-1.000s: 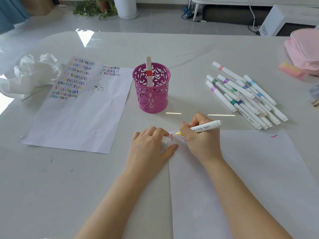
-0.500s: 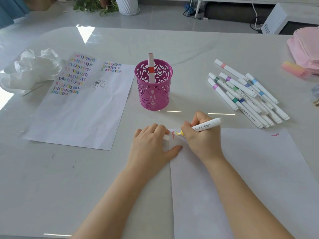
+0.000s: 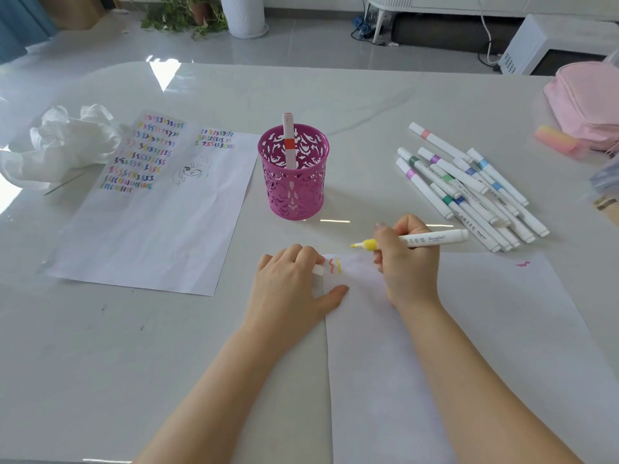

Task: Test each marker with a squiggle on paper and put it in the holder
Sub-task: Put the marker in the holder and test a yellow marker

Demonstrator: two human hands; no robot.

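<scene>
White table (image 3: 368, 105). I see right hand (image 3: 408, 262) gripping yellow marker (image 3: 432, 237), tip off paper (image 3: 469, 329) near squiggle (image 3: 338, 265). Left hand (image 3: 288, 286) curls on cap (image 3: 318, 270), thumb pressing paper. I'd cap squarely till snug, then drop into holder (image 3: 294, 182).

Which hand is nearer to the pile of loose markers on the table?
Right. The right hand, gripping the yellow marker, is just in front of the pile of markers. The left hand, holding a white cap, rests on the paper corner, farther left.
</scene>
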